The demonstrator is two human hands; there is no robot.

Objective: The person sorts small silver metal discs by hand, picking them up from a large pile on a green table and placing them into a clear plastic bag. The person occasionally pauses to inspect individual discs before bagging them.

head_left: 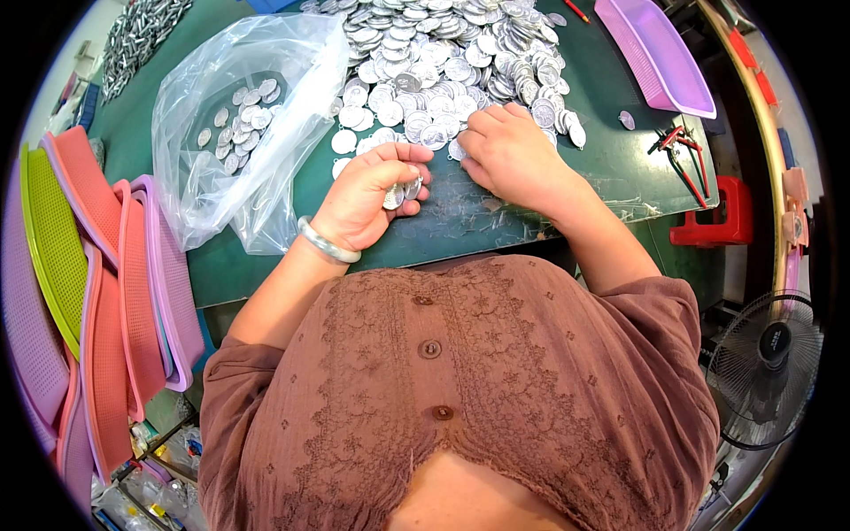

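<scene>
A big heap of round silver metal discs (443, 53) covers the far part of the green table (611, 159). My left hand (367, 195), with a pale bangle at the wrist, is curled around a small stack of discs (400, 192) held on edge between thumb and fingers. My right hand (509, 150) lies palm down at the heap's near edge, its fingertips touching loose discs (443, 137). Both hands sit close together over the table's middle.
A clear plastic bag (239, 124) with several discs inside lies left of my hands. Stacked pink, purple and green trays (106, 292) lean at the left. A purple tray (660, 53), red-handled pliers (682, 150), a red stool (713, 212) and a floor fan (766, 367) are at the right.
</scene>
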